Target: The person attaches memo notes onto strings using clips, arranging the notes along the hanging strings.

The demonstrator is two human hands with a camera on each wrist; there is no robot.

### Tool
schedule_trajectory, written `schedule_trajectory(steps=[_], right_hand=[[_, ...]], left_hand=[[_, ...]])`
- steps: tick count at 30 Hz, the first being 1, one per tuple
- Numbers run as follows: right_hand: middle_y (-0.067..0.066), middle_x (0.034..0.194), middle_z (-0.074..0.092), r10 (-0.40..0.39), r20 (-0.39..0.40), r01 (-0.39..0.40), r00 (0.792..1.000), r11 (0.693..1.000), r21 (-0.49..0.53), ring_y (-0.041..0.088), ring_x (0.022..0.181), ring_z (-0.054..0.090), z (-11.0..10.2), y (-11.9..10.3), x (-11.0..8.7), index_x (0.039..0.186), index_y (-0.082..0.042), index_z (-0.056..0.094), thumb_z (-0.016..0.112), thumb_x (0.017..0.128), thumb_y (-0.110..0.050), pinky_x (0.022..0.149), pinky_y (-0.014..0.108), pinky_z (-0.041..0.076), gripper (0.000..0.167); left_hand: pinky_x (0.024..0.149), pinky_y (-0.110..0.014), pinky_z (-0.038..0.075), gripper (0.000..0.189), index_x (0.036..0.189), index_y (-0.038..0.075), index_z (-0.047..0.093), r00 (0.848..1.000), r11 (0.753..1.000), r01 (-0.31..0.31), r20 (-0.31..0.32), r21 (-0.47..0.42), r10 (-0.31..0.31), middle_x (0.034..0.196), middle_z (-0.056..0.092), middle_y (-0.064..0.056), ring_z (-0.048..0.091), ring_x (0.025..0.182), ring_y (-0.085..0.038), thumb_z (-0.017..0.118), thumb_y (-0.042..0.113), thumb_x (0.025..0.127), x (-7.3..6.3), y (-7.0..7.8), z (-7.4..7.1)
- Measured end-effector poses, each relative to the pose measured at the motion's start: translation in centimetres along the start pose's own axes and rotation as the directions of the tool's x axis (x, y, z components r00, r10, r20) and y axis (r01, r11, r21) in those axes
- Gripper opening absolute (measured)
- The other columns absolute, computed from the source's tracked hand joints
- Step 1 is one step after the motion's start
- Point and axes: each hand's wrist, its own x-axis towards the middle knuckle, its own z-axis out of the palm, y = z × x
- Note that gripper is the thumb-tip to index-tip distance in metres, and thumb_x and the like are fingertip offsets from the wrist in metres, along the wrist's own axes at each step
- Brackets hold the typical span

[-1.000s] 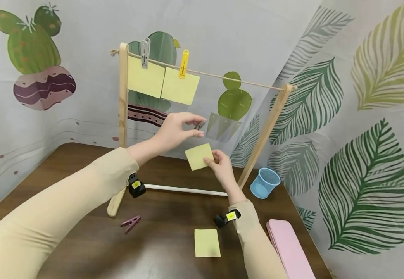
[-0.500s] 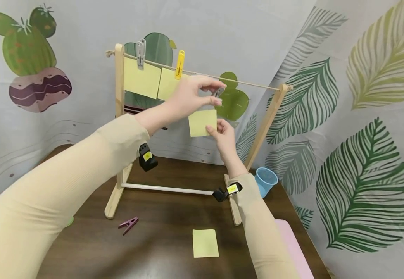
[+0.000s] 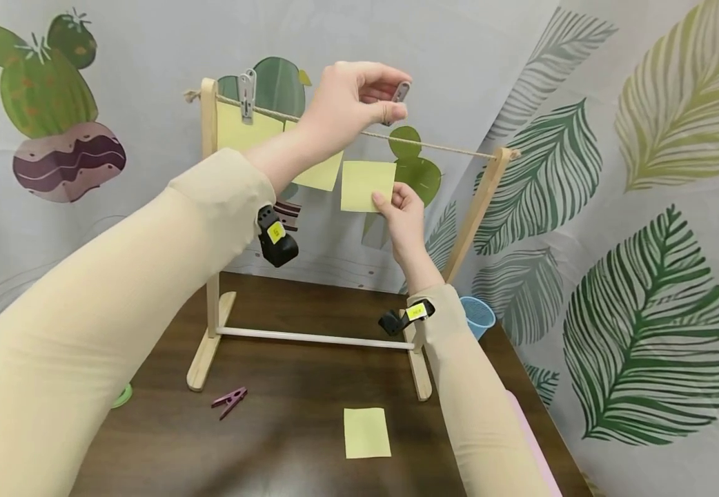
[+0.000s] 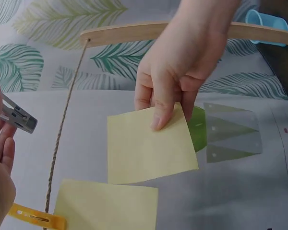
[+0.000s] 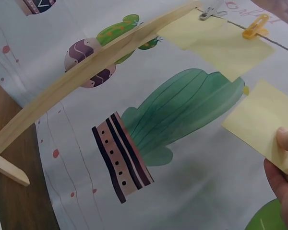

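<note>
My left hand (image 3: 359, 96) is raised at the rope (image 3: 446, 146) and pinches a grey clothespin (image 4: 20, 115) between thumb and fingers. Below it, my right hand (image 3: 406, 217) holds a yellow paper sheet (image 3: 366, 186) by its right edge, thumb in front. The sheet is just under the rope. To its left, two yellow sheets hang from the rope, one under a grey clothespin (image 3: 247, 96), the other under a yellow clothespin (image 5: 256, 27). My left hand hides the yellow clothespin in the head view.
On the brown table (image 3: 285, 442) lie another yellow sheet (image 3: 367, 433) and a purple clothespin (image 3: 230, 402). The wooden frame (image 3: 477, 214) carries the rope. A blue mesh cup (image 3: 479, 316) stands behind my right arm, a pink case (image 3: 530, 438) beside it. A green object (image 3: 123, 395) shows past my left sleeve.
Both hands have risen, the left bringing the grey clothespin up to the rope and rightward. The right has lifted its yellow sheet from near the table's back edge to just below the rope.
</note>
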Motion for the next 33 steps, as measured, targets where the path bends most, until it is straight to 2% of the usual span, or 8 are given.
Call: schedule_trajectory(steps=[7, 12, 16, 23, 28, 33], right_hand=[[-0.005, 0.080, 0.065, -0.032, -0.017, 0.033, 0.999, 0.999, 0.027, 0.003, 0.074, 0.064, 0.3, -0.9, 0.2, 0.107, 0.006, 0.058, 0.062, 0.092, 0.004, 0.072, 0.018, 0.051, 0.016], [-0.006, 0.079, 0.065, -0.042, -0.031, 0.043, 0.999, 0.998, 0.042, 0.003, 0.073, 0.064, 0.4, -1.4, 0.3, 0.100, -0.001, 0.059, 0.062, 0.092, 0.004, 0.071, 0.017, 0.050, 0.010], [-0.005, 0.080, 0.066, -0.043, -0.034, 0.045, 0.999, 0.997, 0.056, 0.004, 0.073, 0.064, 0.3, -1.6, 0.4, 0.099, -0.002, 0.058, 0.062, 0.092, 0.004, 0.071, 0.017, 0.051, 0.010], [-0.005, 0.079, 0.065, -0.053, -0.025, 0.054, 0.998, 0.996, 0.070, 0.004, 0.073, 0.065, 0.4, -1.7, 0.5, 0.101, 0.000, 0.059, 0.062, 0.092, 0.004, 0.072, 0.017, 0.053, 0.011], [-0.005, 0.079, 0.066, -0.053, -0.029, 0.055, 0.998, 0.995, 0.085, 0.004, 0.073, 0.065, 0.4, -1.7, 0.6, 0.099, -0.002, 0.058, 0.062, 0.091, 0.005, 0.072, 0.017, 0.053, 0.011], [-0.005, 0.080, 0.066, -0.059, -0.032, 0.062, 0.998, 0.994, 0.086, 0.004, 0.073, 0.065, 0.3, -1.8, 0.6, 0.099, -0.002, 0.058, 0.062, 0.091, 0.005, 0.071, 0.017, 0.053, 0.011]], left_hand=[[0.090, -0.019, 0.049, 0.039, 0.128, 0.011, 0.065, 0.992, 0.994, 0.107, -0.072, 0.038, -0.104, 0.119, 0.070, -0.005, 0.067, 0.103, -0.011, 0.070, 0.022, 0.091, 0.4, 0.3, 0.1], [0.083, -0.017, 0.049, 0.032, 0.124, 0.010, 0.067, 0.984, 0.988, 0.121, -0.140, 0.094, -0.108, 0.114, 0.072, -0.005, 0.068, 0.099, -0.011, 0.067, 0.021, 0.094, 0.2, 0.0, 0.4], [0.077, -0.017, 0.049, 0.027, 0.118, 0.012, 0.071, 0.978, 0.983, 0.129, -0.180, 0.128, -0.105, 0.109, 0.074, -0.002, 0.069, 0.093, -0.008, 0.068, 0.022, 0.093, 0.1, -0.1, 0.7], [0.080, -0.016, 0.053, 0.025, 0.113, 0.012, 0.075, 0.956, 0.987, 0.158, -0.253, 0.019, -0.148, 0.106, 0.075, -0.003, 0.071, 0.093, -0.004, 0.073, 0.021, 0.089, 0.1, -0.1, 1.0], [0.081, -0.016, 0.053, 0.023, 0.109, 0.010, 0.076, 0.945, 0.976, 0.212, -0.245, -0.042, -0.216, 0.106, 0.075, -0.003, 0.071, 0.093, -0.004, 0.074, 0.019, 0.088, 0.1, -0.1, 1.0], [0.081, -0.016, 0.052, 0.023, 0.109, 0.010, 0.076, 0.944, 0.971, 0.232, -0.229, -0.053, -0.238, 0.106, 0.075, -0.003, 0.071, 0.093, -0.004, 0.075, 0.019, 0.087, 0.1, -0.2, 1.1]])
